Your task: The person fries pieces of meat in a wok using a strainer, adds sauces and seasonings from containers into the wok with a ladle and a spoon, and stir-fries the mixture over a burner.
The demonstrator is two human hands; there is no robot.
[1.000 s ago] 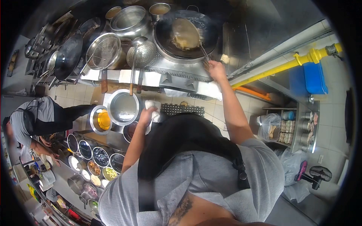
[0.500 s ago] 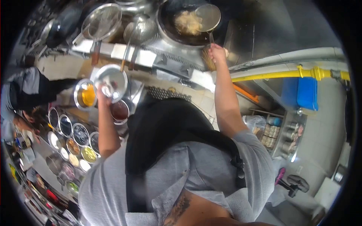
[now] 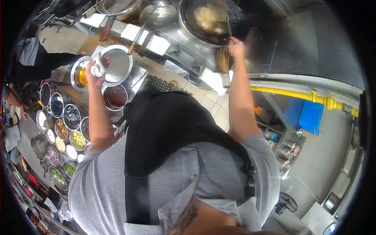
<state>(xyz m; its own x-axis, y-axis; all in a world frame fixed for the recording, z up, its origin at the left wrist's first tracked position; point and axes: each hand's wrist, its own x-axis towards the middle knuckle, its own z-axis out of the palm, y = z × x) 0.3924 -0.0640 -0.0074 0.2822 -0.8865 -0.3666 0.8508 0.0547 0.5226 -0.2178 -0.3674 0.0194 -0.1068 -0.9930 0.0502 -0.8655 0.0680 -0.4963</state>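
At far left, a co-worker's hand (image 3: pixel 24 111) reaches over the grey metal tabletop (image 3: pixel 29 134), well apart from the wearer. Beside it stand round metal containers (image 3: pixel 80 117) of prepared ingredients, among them yellow-green cut pieces (image 3: pixel 78 140); those remain in their container.

Next comes a wide steel bowl (image 3: pixel 73 74) with a yellow-orange filling (image 3: pixel 82 77). The left hand (image 3: pixel 94 76), palm up and fingers curled, holds a bunched white cloth (image 3: pixel 98 65) above the area between this bowl and a large, wide-rimmed steel basin (image 3: pixel 120 64); whether it touches either rim, I cannot tell. Just below the basin sits a shiny metal pot (image 3: pixel 116 109) of dark reddish-brown contents.

Further right lie a round wire-mesh strainer (image 3: pixel 116 5) and a perforated steel skimmer (image 3: pixel 158 16), both out of hand.

Then the black round-bottomed wok (image 3: pixel 189 23) on the stove: pale, blurred food (image 3: pixel 211 19) lies inside, so loading seems done and cooking well under way, though how far the food is cooked cannot be told. Taking it out is not yet done. The right hand (image 3: pixel 236 47) is closed around a slim metal utensil handle (image 3: pixel 229 27) leading into the wok; the utensil's head is blurred. An upright tan bristle brush (image 3: pixel 223 65) stands just below that hand, unused.
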